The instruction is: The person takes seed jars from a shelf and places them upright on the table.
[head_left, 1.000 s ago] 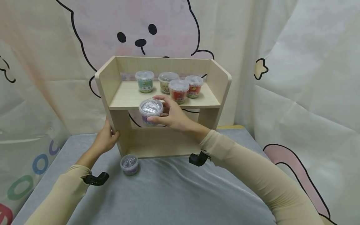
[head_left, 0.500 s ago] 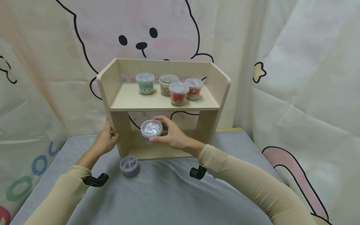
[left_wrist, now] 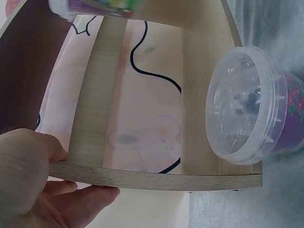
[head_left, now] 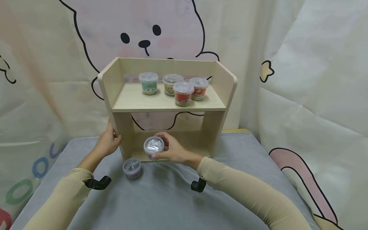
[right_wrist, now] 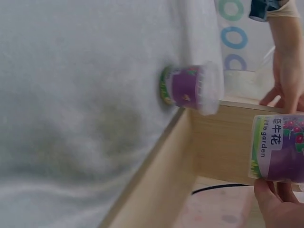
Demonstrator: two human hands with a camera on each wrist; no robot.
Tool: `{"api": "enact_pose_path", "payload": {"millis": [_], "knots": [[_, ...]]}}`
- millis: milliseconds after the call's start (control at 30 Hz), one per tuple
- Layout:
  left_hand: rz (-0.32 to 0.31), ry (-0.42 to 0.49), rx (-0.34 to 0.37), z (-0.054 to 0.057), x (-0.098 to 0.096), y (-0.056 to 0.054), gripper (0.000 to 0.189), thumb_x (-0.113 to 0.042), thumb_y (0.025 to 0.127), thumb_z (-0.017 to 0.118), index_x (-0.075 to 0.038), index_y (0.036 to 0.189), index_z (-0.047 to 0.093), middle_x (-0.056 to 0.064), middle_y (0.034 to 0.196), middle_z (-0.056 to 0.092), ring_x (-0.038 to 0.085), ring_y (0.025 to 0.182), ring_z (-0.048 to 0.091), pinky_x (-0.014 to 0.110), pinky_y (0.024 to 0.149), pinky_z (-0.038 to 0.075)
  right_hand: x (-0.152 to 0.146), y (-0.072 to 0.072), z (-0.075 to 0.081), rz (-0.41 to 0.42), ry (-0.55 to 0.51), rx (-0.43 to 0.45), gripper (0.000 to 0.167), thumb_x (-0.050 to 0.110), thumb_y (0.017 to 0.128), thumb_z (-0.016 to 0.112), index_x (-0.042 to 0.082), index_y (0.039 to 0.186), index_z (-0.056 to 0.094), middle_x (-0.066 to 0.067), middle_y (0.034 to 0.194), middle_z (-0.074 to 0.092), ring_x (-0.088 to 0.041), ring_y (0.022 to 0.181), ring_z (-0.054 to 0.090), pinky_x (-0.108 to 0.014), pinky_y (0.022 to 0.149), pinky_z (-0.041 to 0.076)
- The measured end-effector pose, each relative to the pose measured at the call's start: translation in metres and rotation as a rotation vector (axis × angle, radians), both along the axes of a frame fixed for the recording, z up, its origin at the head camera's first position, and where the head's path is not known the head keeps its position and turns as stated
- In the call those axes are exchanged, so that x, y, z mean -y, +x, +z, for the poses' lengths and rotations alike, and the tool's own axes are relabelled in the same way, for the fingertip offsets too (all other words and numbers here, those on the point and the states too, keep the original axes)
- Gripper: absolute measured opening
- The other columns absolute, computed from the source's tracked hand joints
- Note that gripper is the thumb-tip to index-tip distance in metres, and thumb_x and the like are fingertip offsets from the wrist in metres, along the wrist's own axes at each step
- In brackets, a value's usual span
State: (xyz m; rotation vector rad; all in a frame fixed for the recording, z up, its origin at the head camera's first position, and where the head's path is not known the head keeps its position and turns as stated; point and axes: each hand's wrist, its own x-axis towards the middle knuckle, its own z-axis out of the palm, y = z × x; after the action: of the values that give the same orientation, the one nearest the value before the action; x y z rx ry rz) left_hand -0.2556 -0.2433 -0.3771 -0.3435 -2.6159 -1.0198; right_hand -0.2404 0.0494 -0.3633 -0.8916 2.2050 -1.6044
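Observation:
My right hand (head_left: pixel 173 149) grips a small lidded plastic cup (head_left: pixel 153 145) in front of the shelf's lower compartment. Its purple label with "little garden" print (right_wrist: pixel 280 147) shows in the right wrist view. My left hand (head_left: pixel 107 142) holds the left side panel of the wooden shelf (head_left: pixel 169 110), with thumb inside and fingers outside in the left wrist view. A second purple cup (head_left: pixel 132 168) with a clear lid stands on the cloth by the shelf's front left corner. On the upper board stand a green cup (head_left: pixel 149 85), a yellowish cup (head_left: pixel 169 88) and two red cups (head_left: pixel 182 97).
A grey-blue cloth (head_left: pixel 178 198) covers the table under the shelf. Behind and beside it hang pale curtains (head_left: pixel 287 121) with cartoon prints. Black wrist cameras (head_left: pixel 97 183) are strapped at both sleeves.
My right hand has lowered the purple cup from the upper board's front edge to the height of the lower compartment. The left hand keeps its hold on the side panel.

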Motion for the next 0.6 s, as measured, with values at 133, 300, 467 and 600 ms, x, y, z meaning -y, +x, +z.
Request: {"api": "enact_pose_path", "payload": {"millis": [133, 300, 467, 600], "knots": [[0.009, 0.003, -0.011, -0.001, -0.006, -0.004, 0.082, -0.002, 0.093, 0.051, -0.007, 0.159, 0.003, 0.044, 0.131, 0.053, 0.057, 0.108, 0.063, 0.063, 0.085, 0.055, -0.002, 0.000, -0.012, -0.029, 0.024, 0.016, 0.070, -0.001, 0.085, 0.077, -0.001, 0.145, 0.040, -0.024, 0.137, 0.054, -0.028, 0.124, 0.058, -0.036, 0.107, 0.051], [0.011, 0.014, -0.014, -0.004, -0.008, -0.005, 0.080, -0.002, 0.093, 0.051, -0.007, 0.158, 0.005, 0.043, 0.128, 0.056, 0.055, 0.105, 0.064, 0.062, 0.084, 0.055, -0.004, -0.002, -0.029, -0.071, 0.036, 0.038, 0.071, 0.001, 0.083, 0.078, 0.000, 0.144, 0.043, -0.024, 0.136, 0.055, -0.026, 0.120, 0.059, -0.040, 0.105, 0.053], [0.021, 0.022, -0.018, -0.005, -0.004, -0.002, 0.077, -0.003, 0.095, 0.050, -0.007, 0.158, 0.007, 0.043, 0.131, 0.054, 0.055, 0.107, 0.063, 0.063, 0.084, 0.054, -0.001, -0.003, -0.049, -0.097, 0.010, 0.048, 0.070, 0.001, 0.082, 0.079, 0.000, 0.143, 0.045, -0.023, 0.134, 0.057, -0.021, 0.113, 0.061, -0.034, 0.098, 0.056], [0.021, 0.014, -0.019, -0.006, 0.000, -0.001, 0.076, -0.004, 0.096, 0.049, -0.008, 0.158, 0.006, 0.044, 0.132, 0.053, 0.057, 0.108, 0.063, 0.064, 0.084, 0.054, 0.003, -0.002, -0.064, -0.109, -0.008, 0.073, 0.071, 0.000, 0.082, 0.080, 0.001, 0.144, 0.045, -0.022, 0.136, 0.057, -0.022, 0.115, 0.062, -0.034, 0.099, 0.055]]}}
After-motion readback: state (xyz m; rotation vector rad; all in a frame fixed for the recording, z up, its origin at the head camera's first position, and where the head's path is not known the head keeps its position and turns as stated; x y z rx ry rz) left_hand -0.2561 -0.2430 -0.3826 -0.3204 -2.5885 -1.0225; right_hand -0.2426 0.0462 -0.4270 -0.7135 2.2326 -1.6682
